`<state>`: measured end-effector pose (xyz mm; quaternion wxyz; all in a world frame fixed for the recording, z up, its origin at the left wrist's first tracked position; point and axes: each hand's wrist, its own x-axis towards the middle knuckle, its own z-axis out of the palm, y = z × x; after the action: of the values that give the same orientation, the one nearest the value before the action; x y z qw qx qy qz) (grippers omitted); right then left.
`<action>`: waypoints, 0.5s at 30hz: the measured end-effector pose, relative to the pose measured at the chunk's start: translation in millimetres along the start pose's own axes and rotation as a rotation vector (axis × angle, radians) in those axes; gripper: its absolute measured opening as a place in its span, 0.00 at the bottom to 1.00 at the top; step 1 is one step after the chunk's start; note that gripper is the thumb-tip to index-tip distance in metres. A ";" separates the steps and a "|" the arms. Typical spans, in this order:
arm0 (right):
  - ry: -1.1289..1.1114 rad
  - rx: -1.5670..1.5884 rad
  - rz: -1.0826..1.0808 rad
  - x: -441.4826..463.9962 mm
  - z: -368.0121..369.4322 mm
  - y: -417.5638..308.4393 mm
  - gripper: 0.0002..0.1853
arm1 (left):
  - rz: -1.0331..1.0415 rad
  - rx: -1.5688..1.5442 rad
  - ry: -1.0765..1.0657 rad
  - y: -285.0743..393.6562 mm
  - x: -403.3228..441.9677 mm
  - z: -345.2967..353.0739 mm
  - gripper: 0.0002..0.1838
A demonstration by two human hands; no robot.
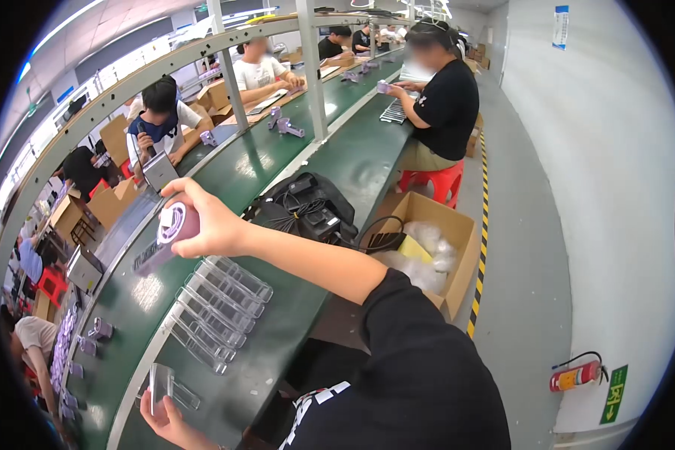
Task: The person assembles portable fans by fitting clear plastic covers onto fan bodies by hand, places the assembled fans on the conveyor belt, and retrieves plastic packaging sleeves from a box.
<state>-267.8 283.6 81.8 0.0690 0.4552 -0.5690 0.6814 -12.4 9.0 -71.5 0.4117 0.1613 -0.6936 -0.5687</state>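
Green bench (286, 330): Surface recedes past a seated worker (451, 97).
Right hand (214, 225): Grips a purple device (181, 223) above the surface; a loosened hold could drop it.
Left hand (171, 425): Pinches a clear case (160, 384); slick sides might slip.
Clear trays (223, 309): Rowed inside the near edge; a brushing forearm (307, 259) might scatter them.

Green sign (614, 395) with an arrow, low on the pale wall (577, 195); upper notice (560, 28) illegible.

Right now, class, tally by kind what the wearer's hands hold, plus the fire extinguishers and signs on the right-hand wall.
Purple item in right hand: 1
Clear case in left hand: 1
Fire extinguisher: 1
Wall signs: 2
Total: 5
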 end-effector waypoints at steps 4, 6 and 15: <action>-0.180 0.201 0.079 -19.6 -0.9 -18.5 0.42 | 0.049 -0.222 -0.032 15.7 -26.4 14.5 0.23; -0.226 0.238 0.097 -26.1 2.1 -23.6 0.43 | -0.023 -0.294 -0.080 18.0 -31.6 12.7 0.26; -0.258 0.272 0.080 -51.4 12.8 -38.2 0.40 | 0.006 -0.913 -0.425 7.9 -48.0 3.3 0.33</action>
<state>-207.9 307.8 72.3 -0.0938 0.5211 -0.4932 0.6902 16.3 46.7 -82.9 0.2917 -0.1564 -0.4432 -0.8331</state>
